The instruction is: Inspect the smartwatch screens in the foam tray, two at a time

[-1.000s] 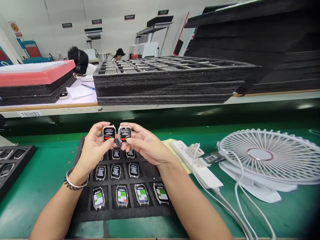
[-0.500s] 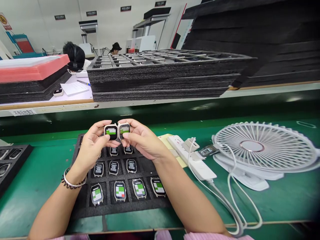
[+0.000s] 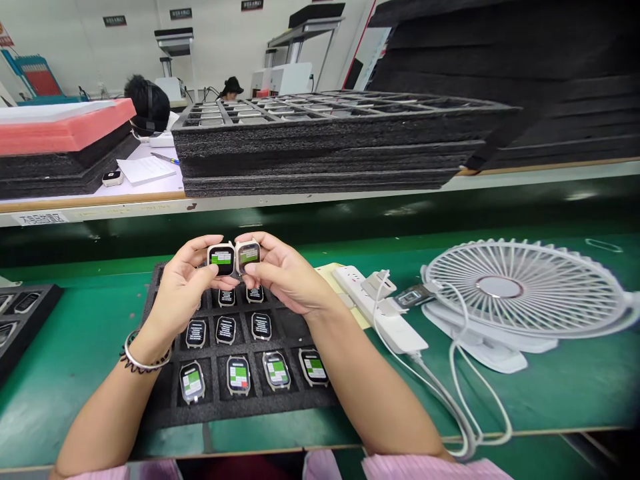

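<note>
My left hand [image 3: 187, 280] grips a smartwatch [image 3: 221, 259] without a strap, its thumb on the lower left of the lit screen. In my right hand [image 3: 285, 273] is a second strapless smartwatch [image 3: 249, 255], the thumb at its lower edge. Both watches are held side by side, close together, screens facing me with green and white blocks. Beneath them lies a black foam tray [image 3: 210, 415] with several more watches in its cells. The front row, including one watch [image 3: 239, 375] with a red block, shows green screens; those behind show white text. My wrists and hands cover part of the tray.
To the right are a white power strip [image 3: 367, 303] with cables and a white fan [image 3: 500, 287]. Another foam tray [image 3: 30, 320] sits at the left edge. Stacked foam trays [image 3: 320, 147] stand on the shelf ahead. Two people [image 3: 147, 107] are beyond it.
The view has shifted slightly, so most things sit a little higher and further left. Both hands keep the same hold on the two smartwatches.
</note>
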`<state>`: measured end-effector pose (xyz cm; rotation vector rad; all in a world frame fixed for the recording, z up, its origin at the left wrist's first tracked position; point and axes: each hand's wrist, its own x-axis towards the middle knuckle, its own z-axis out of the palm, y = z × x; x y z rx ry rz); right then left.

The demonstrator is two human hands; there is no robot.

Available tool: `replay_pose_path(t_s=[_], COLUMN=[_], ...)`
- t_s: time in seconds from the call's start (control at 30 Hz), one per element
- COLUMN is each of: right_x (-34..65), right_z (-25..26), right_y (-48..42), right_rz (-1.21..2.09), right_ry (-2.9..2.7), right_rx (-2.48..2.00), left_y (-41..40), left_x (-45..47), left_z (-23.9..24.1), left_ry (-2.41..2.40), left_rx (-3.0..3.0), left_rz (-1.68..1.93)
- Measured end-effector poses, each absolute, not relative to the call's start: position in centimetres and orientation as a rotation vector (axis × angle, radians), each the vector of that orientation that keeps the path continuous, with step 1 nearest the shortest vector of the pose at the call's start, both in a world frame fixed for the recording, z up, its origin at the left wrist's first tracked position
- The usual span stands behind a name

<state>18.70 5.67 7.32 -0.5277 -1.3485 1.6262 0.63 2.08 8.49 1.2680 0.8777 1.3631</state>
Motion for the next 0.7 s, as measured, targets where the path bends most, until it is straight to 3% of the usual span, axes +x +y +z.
replay_pose_path(t_s=[0.3,0.7], right_x=[18.9,18.7], right_z=[7.4,6.7], right_y=[5.7,6.8], right_rz=[1.625,1.82], right_ry=[-1.315,-1.043], right_rx=[-0.546,-0.533], left_y=[2.2,3.0], left_x=[0.6,0.4], left_z=[8.4,9.3], left_ry=[0.883,0.842], left_rx=[1.255,0.811], left_rz=[1.367,1.282])
